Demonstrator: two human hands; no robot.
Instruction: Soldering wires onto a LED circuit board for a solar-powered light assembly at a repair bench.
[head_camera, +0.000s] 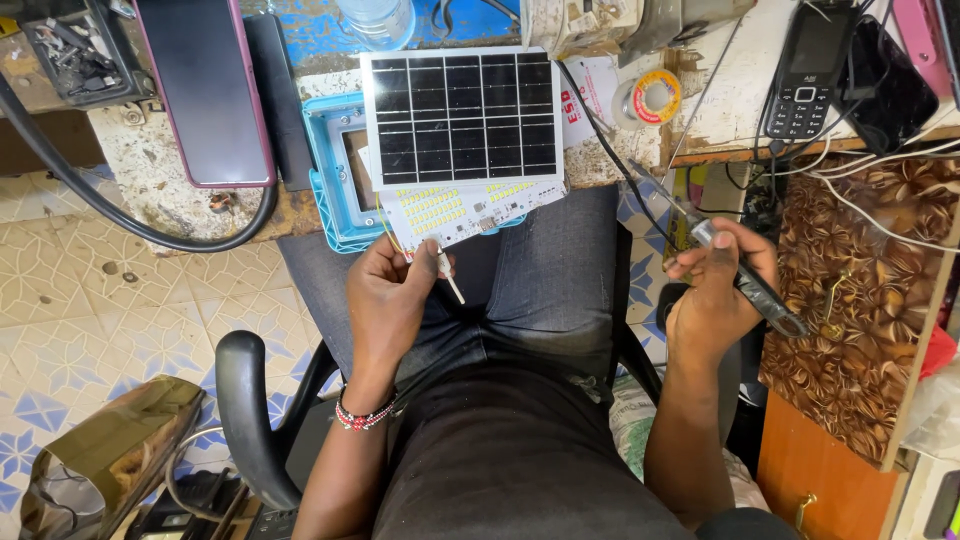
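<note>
My left hand (392, 290) sits just below the white LED board (462, 212), fingers pinched shut on the thin wires (447, 275) trailing from the board's lower left corner; a pale wire end sticks out down and to the right of the pinch. The LED board lies half under the solar panel (461, 117), its long axis running left to right with the right end tilted upward, and its lower edge juts off the table (150, 180) over my lap. Left of the board a blue plastic frame (325, 170) shows, also overhanging the table's edge. My right hand (722, 290) is well to the right of the board, fingers closed around a soldering iron (745, 280), which slants from upper left to lower right, tip aimed up toward the board's side. Between my hands, below the board, only my jeans lie open
</note>
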